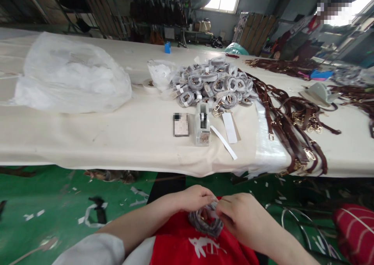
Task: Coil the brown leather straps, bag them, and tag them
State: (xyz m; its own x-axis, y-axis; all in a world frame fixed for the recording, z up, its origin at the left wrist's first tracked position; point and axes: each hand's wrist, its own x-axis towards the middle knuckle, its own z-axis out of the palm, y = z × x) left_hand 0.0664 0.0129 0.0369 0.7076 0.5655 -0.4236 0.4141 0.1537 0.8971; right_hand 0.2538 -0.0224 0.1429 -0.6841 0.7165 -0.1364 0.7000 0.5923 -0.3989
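A coiled strap (206, 223) in clear plastic wrap rests over my lap, just in front of the red apron. My left hand (196, 198) grips its upper left edge, thumb and fingers pressed together. On the other side, my right hand (241, 214) closes on the upper right of the same coil; its fingertips are partly hidden. Both hands almost meet at the top of the ring. Ahead on the table (140, 140) stands a tape dispenser (202, 127), with a white paper strip (224, 142) and a white card (230, 128) to its right.
Behind the dispenser lies a heap of wrapped coiled straps (216, 82). Brown leather straps (288, 121) with gold buckles spread to the right. A big plastic bag (73, 76) sits at left, and a tape roll (150, 85) near the middle. Another person (304, 35) stands at far right.
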